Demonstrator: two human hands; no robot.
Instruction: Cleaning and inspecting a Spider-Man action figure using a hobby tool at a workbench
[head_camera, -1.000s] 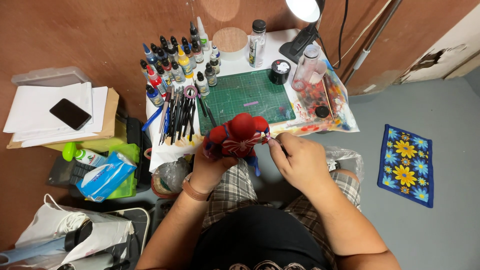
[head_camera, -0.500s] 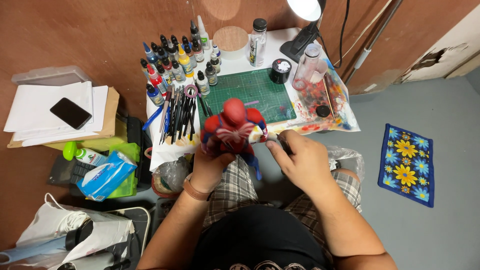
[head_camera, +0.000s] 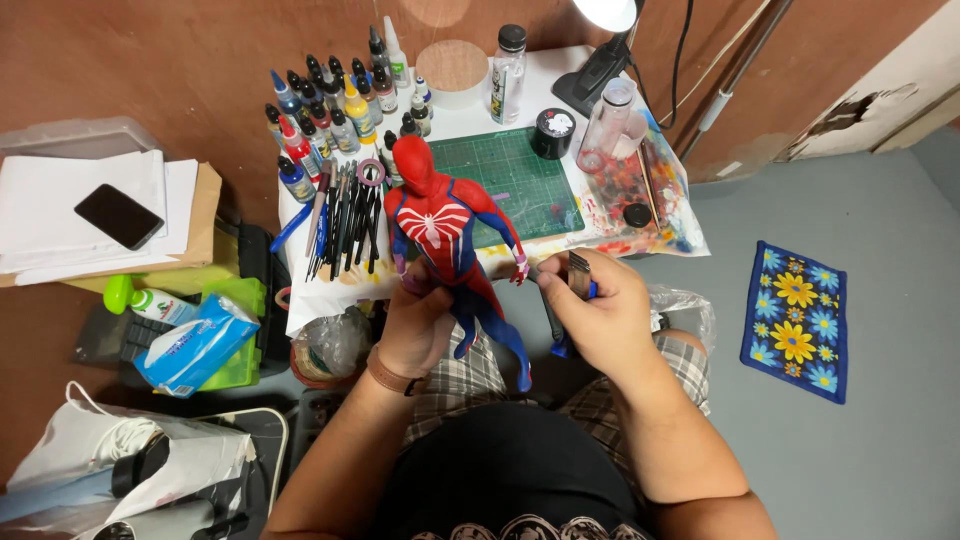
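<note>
At frame centre we grip the red and blue figure (head_camera: 445, 235) by the waist in our left hand (head_camera: 420, 325) over the bench (head_camera: 470, 120), right hand (head_camera: 600, 315) pinching a flat brush (head_camera: 578, 275); we judge painting comes next, demanding a steady stroke.

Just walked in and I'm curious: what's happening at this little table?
A seated person holds a red and blue action figure at the waist in the left hand, upright above a green cutting mat. The right hand grips a small flat brush beside it. Paint bottles and brushes crowd the table.
</note>
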